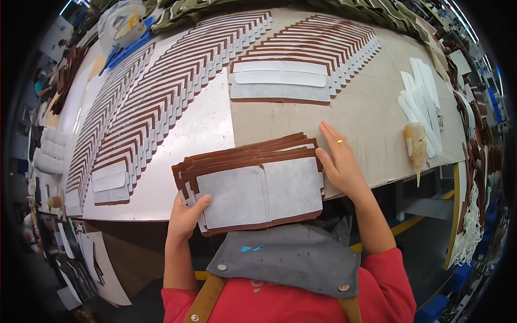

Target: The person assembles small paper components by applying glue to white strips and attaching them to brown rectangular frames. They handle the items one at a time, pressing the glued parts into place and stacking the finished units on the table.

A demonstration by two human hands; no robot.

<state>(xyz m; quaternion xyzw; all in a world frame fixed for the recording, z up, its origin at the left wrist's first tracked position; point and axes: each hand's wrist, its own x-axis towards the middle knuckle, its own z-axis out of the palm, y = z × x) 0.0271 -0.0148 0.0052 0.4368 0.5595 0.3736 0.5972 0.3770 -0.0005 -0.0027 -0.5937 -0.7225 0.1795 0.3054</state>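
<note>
A thick stack of brown panels with pale grey-white backing (pixel 293 185) is tilted at the table's near edge, in front of my body. Its sheets are unevenly aligned along the far side. My left hand (pixel 186 215) grips the stack's lower left corner, thumb on top and the other fingers hidden below. Against the right edge of the stack, my right hand (pixel 340 164) is open, its fingers stretched out and a ring on one of them. Beyond the stack, a fanned row of similar brown-and-white panels (pixel 280 91) lies on the table.
More panels lie in long overlapping rows (pixel 110 194) on the left. White strips (pixel 420 102) and a bottle with a pointed tip, wrapped in yellowish plastic (pixel 415 141), are at the right. A blue tray (pixel 129 47) and olive-green fabric (pixel 215 12) occupy the far side.
</note>
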